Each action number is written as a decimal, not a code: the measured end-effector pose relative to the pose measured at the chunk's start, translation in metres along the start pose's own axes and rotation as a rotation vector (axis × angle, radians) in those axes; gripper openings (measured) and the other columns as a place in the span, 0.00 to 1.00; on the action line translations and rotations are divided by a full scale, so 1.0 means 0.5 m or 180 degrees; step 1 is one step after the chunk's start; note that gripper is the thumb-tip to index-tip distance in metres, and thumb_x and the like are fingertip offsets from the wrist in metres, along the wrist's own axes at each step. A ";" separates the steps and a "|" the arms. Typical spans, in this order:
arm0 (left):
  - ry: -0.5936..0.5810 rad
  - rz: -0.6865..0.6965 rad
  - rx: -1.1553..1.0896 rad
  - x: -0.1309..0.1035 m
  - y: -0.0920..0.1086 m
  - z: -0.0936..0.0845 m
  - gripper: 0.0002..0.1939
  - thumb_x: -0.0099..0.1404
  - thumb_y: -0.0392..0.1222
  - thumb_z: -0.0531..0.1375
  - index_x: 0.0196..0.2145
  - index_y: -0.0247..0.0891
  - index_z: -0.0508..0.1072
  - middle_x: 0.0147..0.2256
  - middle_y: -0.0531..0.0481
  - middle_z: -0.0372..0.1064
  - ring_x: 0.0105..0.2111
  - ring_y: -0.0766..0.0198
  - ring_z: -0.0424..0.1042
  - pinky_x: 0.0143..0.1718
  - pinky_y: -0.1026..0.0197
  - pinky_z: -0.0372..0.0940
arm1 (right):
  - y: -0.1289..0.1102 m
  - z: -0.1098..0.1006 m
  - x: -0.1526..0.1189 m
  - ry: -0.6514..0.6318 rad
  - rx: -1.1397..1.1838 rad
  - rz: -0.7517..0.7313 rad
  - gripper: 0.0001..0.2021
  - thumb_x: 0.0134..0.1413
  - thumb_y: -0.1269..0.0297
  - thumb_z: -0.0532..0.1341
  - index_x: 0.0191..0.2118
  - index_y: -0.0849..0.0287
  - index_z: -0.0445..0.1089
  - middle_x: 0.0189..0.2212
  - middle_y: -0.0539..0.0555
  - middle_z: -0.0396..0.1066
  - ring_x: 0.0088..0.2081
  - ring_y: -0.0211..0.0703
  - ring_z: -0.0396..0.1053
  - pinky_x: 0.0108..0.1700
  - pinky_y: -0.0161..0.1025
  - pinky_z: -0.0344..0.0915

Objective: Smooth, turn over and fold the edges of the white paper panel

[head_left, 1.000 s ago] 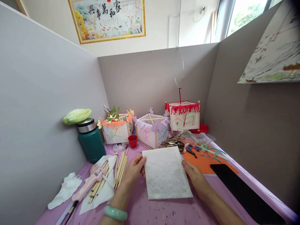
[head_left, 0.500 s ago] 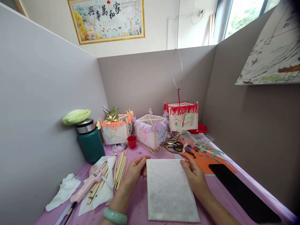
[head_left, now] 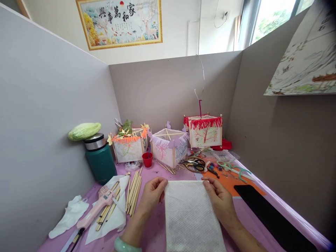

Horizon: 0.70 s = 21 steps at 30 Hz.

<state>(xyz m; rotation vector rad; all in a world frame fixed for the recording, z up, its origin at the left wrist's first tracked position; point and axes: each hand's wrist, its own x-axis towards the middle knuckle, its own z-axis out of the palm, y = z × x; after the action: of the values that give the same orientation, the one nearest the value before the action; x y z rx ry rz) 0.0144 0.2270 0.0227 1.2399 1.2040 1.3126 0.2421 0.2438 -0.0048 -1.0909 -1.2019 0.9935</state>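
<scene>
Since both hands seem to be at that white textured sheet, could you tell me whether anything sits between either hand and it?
Nothing visible does. The left hand and right hand each pinch a top corner of the white sheet, fingers directly on it.

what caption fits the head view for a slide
Both hands hold a white paper towel flat on the purple table.

Three lanterns stand at the back: orange-fringed (head_left: 128, 146), purple (head_left: 169, 147) and red-fringed (head_left: 205, 131). One flask (head_left: 100, 160), one red cup (head_left: 147, 159), one glue gun (head_left: 96, 209), one picture (head_left: 119, 21). Two hands (head_left: 151, 194) (head_left: 219, 199) (both the person's own), one embossed sheet (head_left: 190, 217).
</scene>
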 end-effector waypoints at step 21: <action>0.0136 -0.0559 -0.0191 0.021 -0.049 -0.007 0.21 0.51 0.59 0.63 0.29 0.37 0.67 0.10 0.61 0.57 0.10 0.73 0.51 0.13 0.68 0.41 | 0.040 0.012 0.026 0.0014 -0.0149 0.0513 0.19 0.44 0.48 0.62 0.34 0.60 0.69 0.23 0.47 0.66 0.25 0.38 0.61 0.26 0.34 0.58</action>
<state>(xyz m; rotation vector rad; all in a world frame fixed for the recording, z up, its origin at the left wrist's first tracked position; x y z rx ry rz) 0.0104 0.2393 -0.0011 1.0437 1.2646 1.2415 0.2375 0.2610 -0.0219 -1.2416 -1.1523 1.0896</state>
